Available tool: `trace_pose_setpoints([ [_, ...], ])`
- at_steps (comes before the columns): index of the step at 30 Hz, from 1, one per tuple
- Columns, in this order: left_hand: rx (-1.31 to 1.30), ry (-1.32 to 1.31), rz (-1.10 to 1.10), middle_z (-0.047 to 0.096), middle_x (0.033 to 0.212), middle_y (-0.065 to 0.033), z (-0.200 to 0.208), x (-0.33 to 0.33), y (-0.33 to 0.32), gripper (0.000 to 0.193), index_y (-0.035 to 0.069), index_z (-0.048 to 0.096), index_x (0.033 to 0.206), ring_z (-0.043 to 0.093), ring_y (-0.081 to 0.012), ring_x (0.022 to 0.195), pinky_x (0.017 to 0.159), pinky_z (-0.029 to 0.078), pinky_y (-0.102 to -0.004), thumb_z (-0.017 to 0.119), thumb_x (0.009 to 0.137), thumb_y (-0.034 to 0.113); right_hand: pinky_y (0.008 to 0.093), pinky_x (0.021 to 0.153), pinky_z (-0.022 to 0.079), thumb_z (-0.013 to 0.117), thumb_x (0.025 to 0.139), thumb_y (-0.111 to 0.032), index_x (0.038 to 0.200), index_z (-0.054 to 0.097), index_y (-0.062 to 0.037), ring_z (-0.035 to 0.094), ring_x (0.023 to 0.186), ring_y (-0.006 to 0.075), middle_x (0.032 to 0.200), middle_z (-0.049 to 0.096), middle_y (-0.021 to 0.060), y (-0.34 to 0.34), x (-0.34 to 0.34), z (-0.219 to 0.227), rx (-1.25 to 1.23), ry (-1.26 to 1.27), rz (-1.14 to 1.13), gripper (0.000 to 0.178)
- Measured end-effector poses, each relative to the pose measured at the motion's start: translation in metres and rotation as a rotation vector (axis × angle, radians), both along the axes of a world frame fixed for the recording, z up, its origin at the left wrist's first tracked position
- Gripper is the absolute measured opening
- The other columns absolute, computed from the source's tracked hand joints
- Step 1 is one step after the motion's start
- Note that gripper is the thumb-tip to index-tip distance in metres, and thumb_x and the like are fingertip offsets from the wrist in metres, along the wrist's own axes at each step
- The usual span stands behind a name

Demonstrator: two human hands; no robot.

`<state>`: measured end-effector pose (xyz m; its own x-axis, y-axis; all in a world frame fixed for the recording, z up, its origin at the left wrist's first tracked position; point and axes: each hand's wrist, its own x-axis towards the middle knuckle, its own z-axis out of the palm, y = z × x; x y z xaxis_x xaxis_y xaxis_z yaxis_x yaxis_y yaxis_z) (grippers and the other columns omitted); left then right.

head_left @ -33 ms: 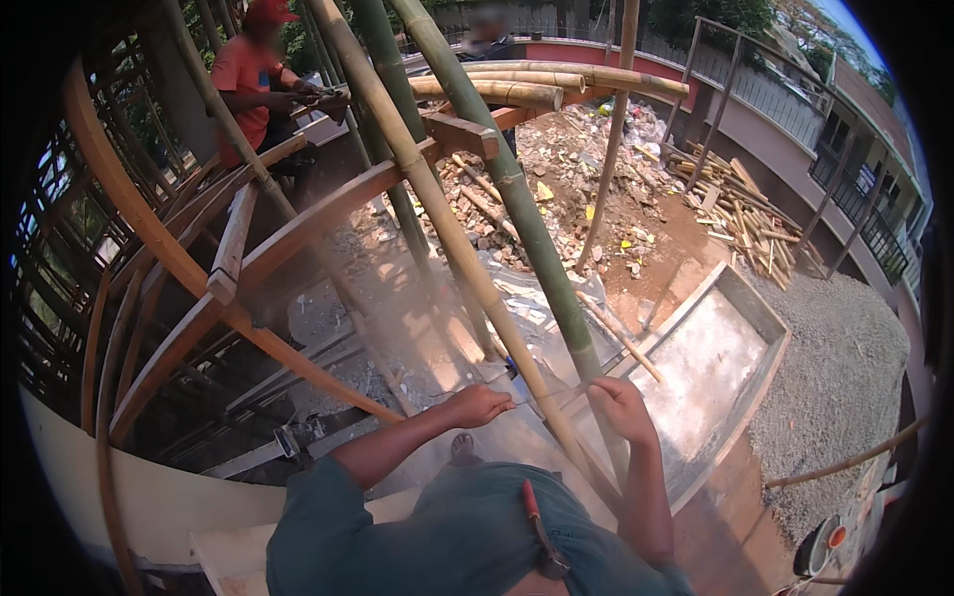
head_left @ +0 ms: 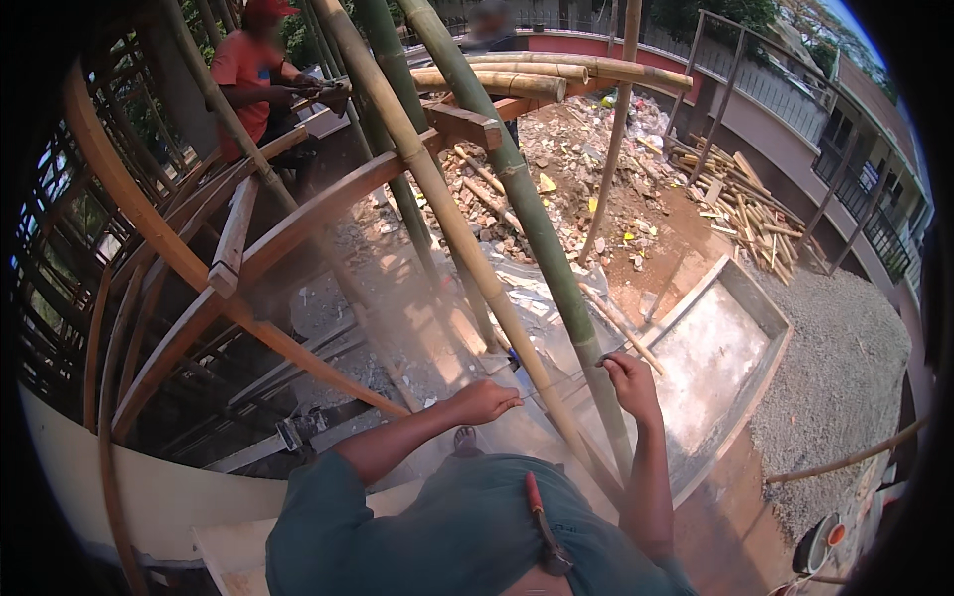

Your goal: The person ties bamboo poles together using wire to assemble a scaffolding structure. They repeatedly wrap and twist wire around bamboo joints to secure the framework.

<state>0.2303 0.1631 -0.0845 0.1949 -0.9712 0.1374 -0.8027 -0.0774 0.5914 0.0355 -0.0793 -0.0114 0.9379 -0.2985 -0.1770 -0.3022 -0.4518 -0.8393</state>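
Note:
My left hand (head_left: 484, 401) is closed in a pinch on a thin strand (head_left: 542, 391), wire or string; I cannot tell which. The strand runs toward the two slanting bamboo poles. Next to the green bamboo pole (head_left: 542, 223), my right hand (head_left: 633, 385) has thumb and fingers pinched together, apparently on the strand's other end. A tan bamboo pole (head_left: 452, 214) slants down between my hands, and the two poles come close together near their lower ends. At my waist a hammer (head_left: 537, 497) with a red handle is tucked against the green clothing.
Reddish timber beams (head_left: 328, 214) cross at the left. Another person (head_left: 243, 79) in a red shirt is working there. Bamboo poles (head_left: 497, 83) lie across the frame ahead. Below are a shallow trough (head_left: 711, 348), gravel (head_left: 835, 368), a rubble heap (head_left: 556, 169) and a wood pile (head_left: 745, 214).
My right hand has moved up slightly along the green pole. My left hand has shifted a little up and right, still pinched on the strand.

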Motion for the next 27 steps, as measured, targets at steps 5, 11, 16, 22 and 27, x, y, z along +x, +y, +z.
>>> trace_pose_setpoints([
  [5, -0.124, 0.034, 0.146, 0.060, 0.069, -0.0181, 0.042, 0.033, -0.017, 0.035, 0.008, 0.063, 0.085, 0.061, -0.0401, 0.068, 0.065, 0.049, -0.0498, 0.053, 0.099, 0.038, 0.0354, 0.067, 0.047, 0.053, 0.101, -0.029, 0.097, 0.069, -0.0068, 0.059, 0.071, 0.0192, 0.075, 0.059, 0.0073, 0.032, 0.004, -0.035, -0.042, 0.134, 0.667, 0.028],
  [11, 0.131, 0.035, 0.027, 0.062, 0.077, -0.0211, 0.026, 0.015, -0.008, 0.038, 0.007, 0.063, 0.090, 0.062, -0.0420, 0.073, 0.068, 0.048, -0.0503, 0.046, 0.102, 0.039, 0.0323, 0.062, 0.044, 0.057, 0.096, -0.013, 0.089, 0.067, 0.0011, 0.056, 0.063, 0.0177, 0.066, 0.059, 0.0090, -0.056, 0.043, 0.006, -0.054, -0.242, -0.191, 0.019],
  [16, 0.098, 0.365, 0.061, 0.068, 0.086, -0.0190, 0.028, 0.058, -0.039, 0.031, 0.008, 0.068, 0.097, 0.065, -0.0387, 0.082, 0.075, 0.051, -0.0480, 0.057, 0.098, 0.036, 0.0475, 0.083, 0.052, 0.057, 0.093, -0.033, 0.096, 0.075, -0.0167, 0.067, 0.095, 0.0359, 0.095, 0.070, 0.0160, -0.059, 0.013, -0.104, -0.561, 0.225, -0.191, 0.024],
  [22, -0.022, -0.250, 0.141, 0.068, 0.075, -0.0136, 0.049, 0.087, -0.074, 0.030, 0.011, 0.070, 0.096, 0.067, -0.0347, 0.073, 0.065, 0.053, -0.0457, 0.055, 0.097, 0.037, 0.0322, 0.067, 0.046, 0.053, 0.100, -0.022, 0.095, 0.066, -0.0053, 0.058, 0.068, 0.0183, 0.076, 0.061, 0.0081, 0.017, -0.019, 0.018, 0.168, 0.227, 0.577, 0.022],
  [27, -0.158, -0.243, -0.263, 0.064, 0.067, -0.0135, 0.068, 0.051, -0.063, 0.027, 0.011, 0.069, 0.087, 0.065, -0.0350, 0.064, 0.057, 0.050, -0.0453, 0.058, 0.096, 0.035, 0.0307, 0.056, 0.044, 0.052, 0.095, -0.011, 0.084, 0.066, 0.0023, 0.058, 0.057, 0.0163, 0.068, 0.064, 0.0102, -0.065, -0.019, 0.063, -0.225, -0.379, -0.581, 0.022],
])
